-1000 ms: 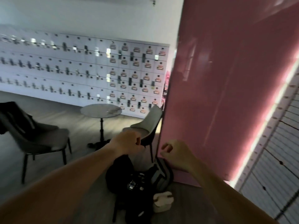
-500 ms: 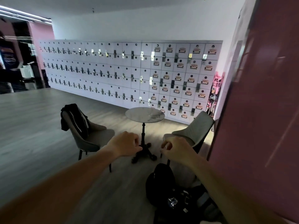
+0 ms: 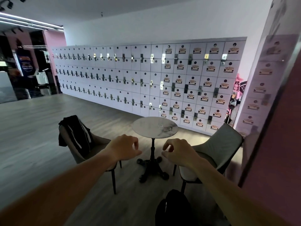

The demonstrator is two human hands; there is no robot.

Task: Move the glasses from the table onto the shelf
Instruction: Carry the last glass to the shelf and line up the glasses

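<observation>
A small round marble table (image 3: 146, 128) on a black pedestal stands a few steps ahead, between two chairs. On its top lies a faint clear thing (image 3: 160, 125), possibly the glasses; it is too dim to tell. My left hand (image 3: 125, 147) and my right hand (image 3: 178, 151) are stretched out in front of me, short of the table, palms down. The fingers of both are loosely curled and apart, with nothing in them. No shelf shows in this view.
A grey chair with a black jacket (image 3: 76, 136) stands left of the table, another grey chair (image 3: 216, 149) right of it. A black bag (image 3: 172, 209) lies on the floor near my feet. A locker wall (image 3: 146, 79) is behind, a pink wall (image 3: 280, 128) close on the right.
The view has swung left, away from the pink wall, and the table is now centred ahead. Both hands have loosened from closed fists to spread fingers.
</observation>
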